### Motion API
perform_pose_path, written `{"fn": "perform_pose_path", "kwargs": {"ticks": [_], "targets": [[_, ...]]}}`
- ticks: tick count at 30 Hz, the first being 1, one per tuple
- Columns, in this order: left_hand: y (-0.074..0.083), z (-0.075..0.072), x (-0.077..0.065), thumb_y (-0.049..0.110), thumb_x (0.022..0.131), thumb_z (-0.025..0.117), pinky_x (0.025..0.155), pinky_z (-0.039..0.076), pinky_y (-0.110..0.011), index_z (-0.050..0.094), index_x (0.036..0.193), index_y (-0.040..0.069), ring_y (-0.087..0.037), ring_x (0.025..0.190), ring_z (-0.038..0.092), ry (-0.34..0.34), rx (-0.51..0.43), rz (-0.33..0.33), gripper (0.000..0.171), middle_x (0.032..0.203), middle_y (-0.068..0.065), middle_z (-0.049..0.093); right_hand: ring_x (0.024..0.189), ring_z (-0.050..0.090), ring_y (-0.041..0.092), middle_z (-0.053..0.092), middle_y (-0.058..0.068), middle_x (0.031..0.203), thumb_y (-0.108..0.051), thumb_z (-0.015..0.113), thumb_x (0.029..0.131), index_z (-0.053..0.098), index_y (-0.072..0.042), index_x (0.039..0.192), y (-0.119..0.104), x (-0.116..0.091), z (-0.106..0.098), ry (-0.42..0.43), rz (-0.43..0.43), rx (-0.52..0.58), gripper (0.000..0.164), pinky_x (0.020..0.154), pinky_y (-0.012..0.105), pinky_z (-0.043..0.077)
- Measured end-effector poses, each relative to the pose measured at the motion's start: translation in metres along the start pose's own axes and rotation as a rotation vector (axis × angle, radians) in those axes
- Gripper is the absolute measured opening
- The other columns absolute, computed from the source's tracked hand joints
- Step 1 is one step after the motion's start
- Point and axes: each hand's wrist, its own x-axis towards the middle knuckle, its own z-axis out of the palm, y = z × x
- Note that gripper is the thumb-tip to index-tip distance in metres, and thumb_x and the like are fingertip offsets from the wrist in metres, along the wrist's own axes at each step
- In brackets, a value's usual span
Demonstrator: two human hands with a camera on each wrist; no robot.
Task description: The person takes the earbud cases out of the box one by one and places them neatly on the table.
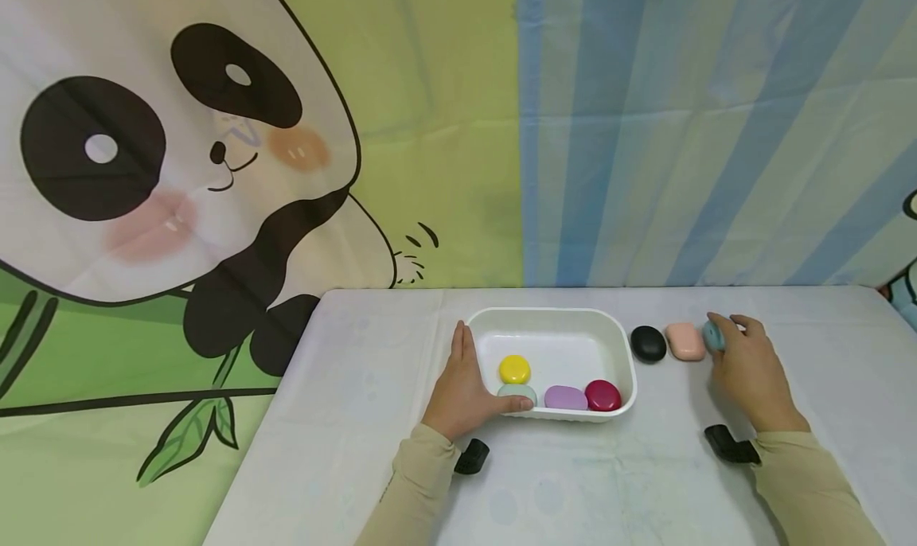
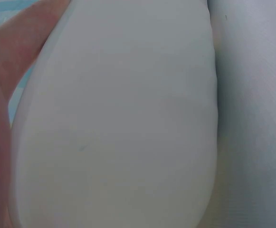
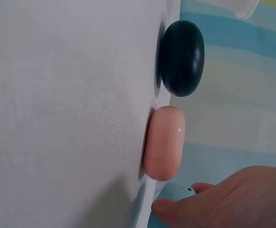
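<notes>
The right hand (image 1: 752,375) pinches a blue piece (image 1: 712,336) at its ten o'clock; the left hand (image 1: 466,388), spread wide, touches the tray (image 1: 569,343) at eight.

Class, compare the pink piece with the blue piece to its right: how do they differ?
The pink piece lies free on the table; the blue piece is pinched in the right hand.
The pink piece sits nearer the white tray than the blue piece.
The pink piece shows fully from above; fingers partly cover the blue piece.
Both are outside the tray.
</notes>
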Motion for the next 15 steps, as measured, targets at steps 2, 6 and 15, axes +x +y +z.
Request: {"fn": "perform_pose_path", "kwargs": {"ticks": [2, 6, 15], "targets": [[-0.001, 0.0006, 0.0003, 0.071, 0.06, 0.086, 0.113, 0.037, -0.045, 0.002, 0.16, 0.0, -0.034, 0.149, 0.026, 0.001, 0.002, 0.004, 0.149, 0.169, -0.012, -0.003, 0.102, 0.044, 0.069, 0.036, 0.052, 0.128, 0.016, 0.059, 0.084, 0.046, 0.015, 0.137, 0.0012, 0.0009, 0.0001, -0.018, 0.013, -0.01, 0.055, 0.076, 0.073, 0.041], [-0.0024, 0.0015, 0.0008, 0.072, 0.06, 0.085, 0.113, 0.036, -0.046, 0.002, 0.16, 0.0, -0.034, 0.15, 0.024, 0.002, 0.0, 0.012, 0.149, 0.169, -0.012, -0.003, 0.104, 0.043, 0.069, 0.035, 0.053, 0.128, 0.014, 0.058, 0.084, 0.045, 0.016, 0.136, 0.0027, 0.0025, -0.0005, -0.061, 0.042, -0.029, 0.054, 0.079, 0.073, 0.041], [-0.0014, 0.0001, -0.0001, 0.073, 0.06, 0.084, 0.113, 0.038, -0.045, 0.002, 0.16, -0.001, -0.033, 0.15, 0.024, -0.003, 0.0, 0.011, 0.149, 0.169, -0.012, -0.003, 0.106, 0.042, 0.068, 0.033, 0.049, 0.133, 0.012, 0.057, 0.087, 0.043, 0.013, 0.14, 0.0044, 0.0051, -0.0015, -0.147, 0.086, -0.041, 0.055, 0.082, 0.073, 0.04]]}}
